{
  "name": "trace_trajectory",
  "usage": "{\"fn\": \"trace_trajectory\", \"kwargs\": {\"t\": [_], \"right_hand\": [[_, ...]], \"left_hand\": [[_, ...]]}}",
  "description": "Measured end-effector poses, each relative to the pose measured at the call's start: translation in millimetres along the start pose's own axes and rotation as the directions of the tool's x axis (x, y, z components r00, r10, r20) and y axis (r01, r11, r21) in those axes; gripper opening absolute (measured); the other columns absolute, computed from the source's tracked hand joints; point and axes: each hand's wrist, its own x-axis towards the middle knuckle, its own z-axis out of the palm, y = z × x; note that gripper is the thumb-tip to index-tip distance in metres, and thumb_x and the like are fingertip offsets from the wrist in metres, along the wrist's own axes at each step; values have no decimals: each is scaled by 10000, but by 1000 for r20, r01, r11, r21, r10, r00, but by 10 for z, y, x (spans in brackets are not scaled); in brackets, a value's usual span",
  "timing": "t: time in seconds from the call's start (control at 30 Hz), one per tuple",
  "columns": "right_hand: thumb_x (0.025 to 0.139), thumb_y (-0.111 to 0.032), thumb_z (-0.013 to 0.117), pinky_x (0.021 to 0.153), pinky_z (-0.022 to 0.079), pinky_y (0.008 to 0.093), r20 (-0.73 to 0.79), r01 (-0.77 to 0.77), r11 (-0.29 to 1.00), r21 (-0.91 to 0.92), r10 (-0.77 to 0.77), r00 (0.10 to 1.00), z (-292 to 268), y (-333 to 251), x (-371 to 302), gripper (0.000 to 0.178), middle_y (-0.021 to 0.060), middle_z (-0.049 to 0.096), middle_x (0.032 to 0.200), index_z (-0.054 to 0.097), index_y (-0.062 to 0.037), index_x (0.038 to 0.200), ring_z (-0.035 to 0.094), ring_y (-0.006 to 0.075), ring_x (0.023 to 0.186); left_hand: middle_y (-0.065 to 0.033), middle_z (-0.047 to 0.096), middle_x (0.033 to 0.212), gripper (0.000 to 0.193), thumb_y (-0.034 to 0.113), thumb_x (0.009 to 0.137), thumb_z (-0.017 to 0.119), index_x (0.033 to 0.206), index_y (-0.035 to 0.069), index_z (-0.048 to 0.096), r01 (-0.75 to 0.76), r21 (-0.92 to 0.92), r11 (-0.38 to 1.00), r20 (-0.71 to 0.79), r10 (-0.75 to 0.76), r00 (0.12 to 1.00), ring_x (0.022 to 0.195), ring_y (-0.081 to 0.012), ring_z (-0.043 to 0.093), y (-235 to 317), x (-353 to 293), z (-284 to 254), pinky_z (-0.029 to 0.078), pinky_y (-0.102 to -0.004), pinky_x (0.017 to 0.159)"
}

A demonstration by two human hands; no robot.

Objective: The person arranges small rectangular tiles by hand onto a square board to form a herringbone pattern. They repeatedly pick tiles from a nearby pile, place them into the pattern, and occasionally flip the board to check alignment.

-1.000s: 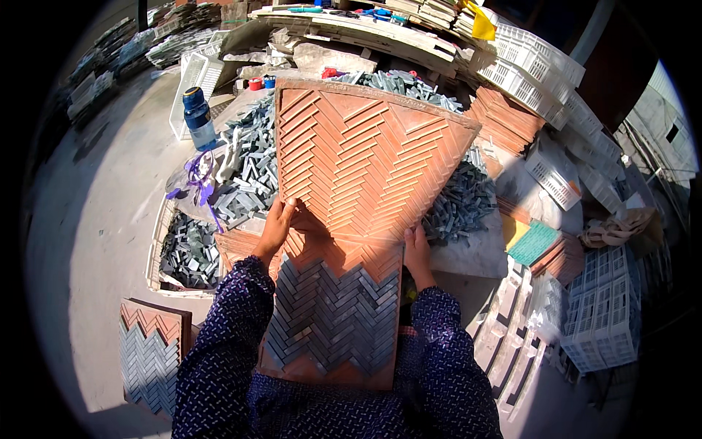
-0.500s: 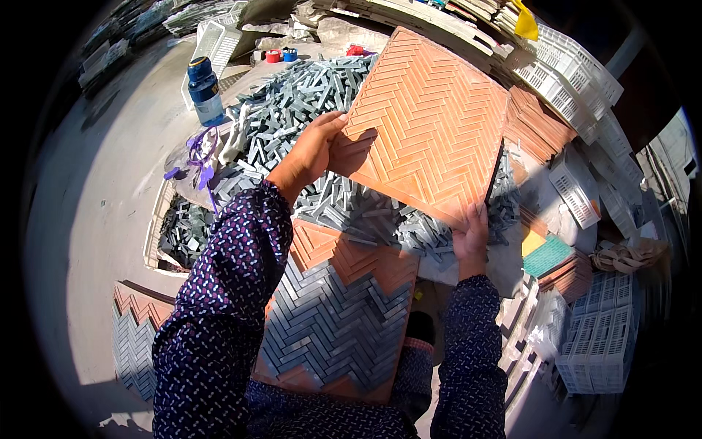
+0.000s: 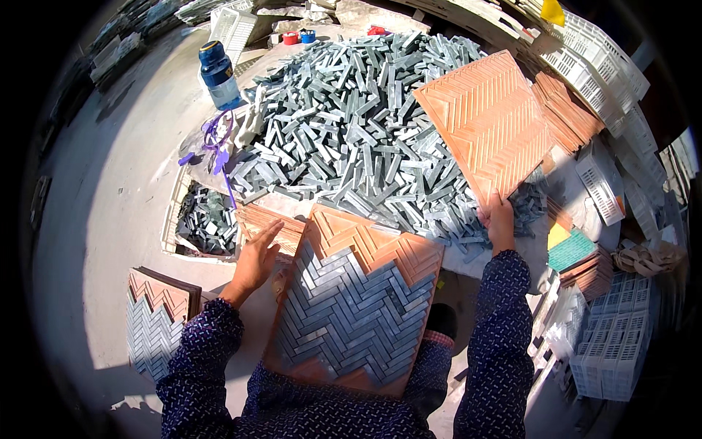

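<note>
My right hand grips the lower corner of an empty orange herringbone tray, tilted above the right side of a heap of grey stone strips. My left hand is open, fingers stretched out by a smaller orange grooved piece; whether it touches that piece I cannot tell. Between my forearms, on my lap, rests another orange herringbone tray. Grey strips fill much of its pattern, while grooves at its top and bottom show bare orange.
Left of me stands a stack of partly filled trays. A crate of dark chips, purple cord and a blue bottle edge the heap. On the right are stacked orange trays, a green pad and white crates.
My left hand has let go of the empty tray and dropped to the lower left, opening. The tray has shifted right, held by my right hand alone. The smaller orange piece has come into view.
</note>
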Motion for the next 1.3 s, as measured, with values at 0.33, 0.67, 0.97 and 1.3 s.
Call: {"fn": "trace_trajectory", "kwargs": {"t": [0.33, 0.67, 0.97, 1.3], "right_hand": [[862, -324, 613, 564, 539, 305, -199, 51, 839, -541, -187, 962, -136, 103, -15, 450, 126, 564, 932, 492, 27, 1116, 567, 182, 725], [820, -317, 639, 658, 548, 349, -69, 131, 747, -652, -231, 970, -117, -75, -224, 667, 227, 604, 1056, 414, 137, 1253, 633, 282, 902], [831, -362, 628, 982, 372, 443, 91, 320, 366, -874, -524, 847, -121, 117, -337, 719, 308, 471, 1240, 364, 123, 1290, 455, 446, 1155], [839, -368, 609, 1059, 274, 469, 719, 890, 210, -405, -528, 452, 950, 391, -1810, 711, 261, 350, 1380, 342, 57, 1343, 331, 395, 1292]], "left_hand": [[-96, 266, 1496, 680, 220, 834, 607, 1430, 97, 302, -298, 213, 930, 261, 240, 935, 1390, -287, 219, 215, -112, 259, 170, -510, 1117], [-76, 242, 1509, 727, 439, 855, 520, 1446, 102, 266, -324, 361, 875, 346, 197, 917, 1402, -252, 193, 209, -123, 430, 150, -514, 1118], [-95, 227, 1512, 758, 575, 887, 370, 1460, 101, 226, -334, 381, 862, 317, 217, 923, 1398, -271, 204, 85, -171, 498, 140, -522, 1112], [-110, 229, 1509, 805, 599, 874, 384, 1448, 55, 234, -268, 440, 857, 269, 159, 950, 1408, -265, 179, 206, -220, 526, 111, -511, 1114]]}}
